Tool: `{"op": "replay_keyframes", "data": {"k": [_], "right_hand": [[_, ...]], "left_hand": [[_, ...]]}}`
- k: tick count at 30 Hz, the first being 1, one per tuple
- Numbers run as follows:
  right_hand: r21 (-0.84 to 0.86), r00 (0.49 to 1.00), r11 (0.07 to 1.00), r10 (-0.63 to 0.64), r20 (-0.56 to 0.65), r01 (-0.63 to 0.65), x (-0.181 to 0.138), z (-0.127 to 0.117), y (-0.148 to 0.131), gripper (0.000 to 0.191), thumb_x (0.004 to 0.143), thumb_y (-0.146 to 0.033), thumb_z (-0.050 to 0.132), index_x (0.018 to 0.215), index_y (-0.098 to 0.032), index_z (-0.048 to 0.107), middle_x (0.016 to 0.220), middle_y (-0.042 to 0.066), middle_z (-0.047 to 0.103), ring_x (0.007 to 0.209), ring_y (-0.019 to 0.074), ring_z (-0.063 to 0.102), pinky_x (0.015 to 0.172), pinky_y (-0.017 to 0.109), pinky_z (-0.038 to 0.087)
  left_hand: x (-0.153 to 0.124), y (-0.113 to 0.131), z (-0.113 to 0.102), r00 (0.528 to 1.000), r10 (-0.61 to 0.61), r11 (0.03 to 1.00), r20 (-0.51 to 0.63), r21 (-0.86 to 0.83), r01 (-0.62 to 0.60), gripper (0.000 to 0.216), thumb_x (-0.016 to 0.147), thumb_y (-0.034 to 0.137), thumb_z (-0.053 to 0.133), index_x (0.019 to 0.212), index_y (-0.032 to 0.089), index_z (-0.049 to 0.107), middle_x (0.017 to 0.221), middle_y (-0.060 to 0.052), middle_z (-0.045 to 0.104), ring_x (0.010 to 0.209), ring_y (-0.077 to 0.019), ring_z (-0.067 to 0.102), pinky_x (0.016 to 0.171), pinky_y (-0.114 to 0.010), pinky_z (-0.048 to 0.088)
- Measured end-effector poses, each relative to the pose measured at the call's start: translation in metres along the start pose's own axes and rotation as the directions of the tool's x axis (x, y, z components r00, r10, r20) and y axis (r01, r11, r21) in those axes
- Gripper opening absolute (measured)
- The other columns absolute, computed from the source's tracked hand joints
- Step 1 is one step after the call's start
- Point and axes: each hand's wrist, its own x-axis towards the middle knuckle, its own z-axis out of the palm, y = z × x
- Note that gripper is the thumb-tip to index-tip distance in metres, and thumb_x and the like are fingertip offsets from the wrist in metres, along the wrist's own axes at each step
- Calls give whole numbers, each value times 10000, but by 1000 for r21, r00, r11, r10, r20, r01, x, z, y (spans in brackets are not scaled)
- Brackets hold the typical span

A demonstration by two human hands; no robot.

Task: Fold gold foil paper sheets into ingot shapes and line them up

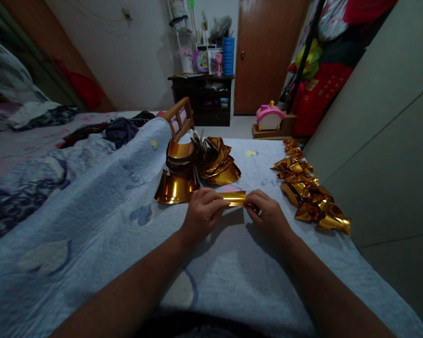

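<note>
A rolled sheet of shiny gold foil paper (pixel 236 198) is held level just above the bed cover, between both hands. My left hand (pixel 204 211) is closed on its left part, thumb and fingers pinching it. At the roll's right end, the fingertips of my right hand (pixel 266 210) pinch the edge. Behind my left hand lie curved stacks of gold foil sheets (pixel 178 185), fanned out in several layers. To the right, a row of folded gold foil pieces (pixel 306 188) runs along the bed's edge.
The pale blue quilted cover (pixel 127 263) rises in a ridge on the left. A wooden headboard (pixel 179 117) stands beyond the stacks. Further back are a dark cabinet (pixel 200 101), a pink toy (pixel 270 117) and a wooden door (pixel 264 56). Clothes (pixel 123 131) lie at left.
</note>
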Motion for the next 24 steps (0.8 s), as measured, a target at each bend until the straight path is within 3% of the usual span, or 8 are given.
{"op": "replay_keyframes", "data": {"k": [5, 13, 19, 24], "right_hand": [[-52, 997, 998, -50, -65, 46, 0, 1, -4, 184, 854, -51, 496, 843, -222, 562, 913, 60, 613, 867, 197, 601, 766, 295, 482], [-187, 982, 982, 54, 183, -20, -3, 7, 2, 206, 816, -1, 503, 781, -204, 521, 890, 45, 564, 815, 175, 542, 726, 275, 435], [-276, 961, 961, 89, 263, -13, -5, 7, 5, 178, 853, -21, 527, 808, -188, 569, 892, 45, 579, 814, 171, 518, 721, 278, 411], [-282, 946, 959, 77, 316, 17, -6, 2, 4, 184, 846, -22, 529, 868, -180, 621, 910, 62, 617, 868, 194, 543, 767, 305, 429]], "left_hand": [[1, 0, -1, 1000, 0, 998, 30, 59, -2, 163, 943, 144, 564, 844, 207, 678, 881, -42, 714, 946, -227, 573, 875, -389, 455], [1, -5, 3, 931, -43, 989, 362, 149, -13, 87, 813, 100, 652, 817, 186, 660, 911, -58, 705, 931, -257, 564, 853, -418, 421], [-2, -1, 7, 902, 26, 999, 431, 32, -44, 54, 837, 181, 701, 860, 183, 652, 954, -62, 689, 953, -241, 557, 859, -383, 455], [-7, -4, 11, 885, -33, 999, 465, 37, 18, 59, 863, 117, 646, 854, 175, 641, 927, -56, 681, 852, -204, 597, 748, -322, 475]]}}
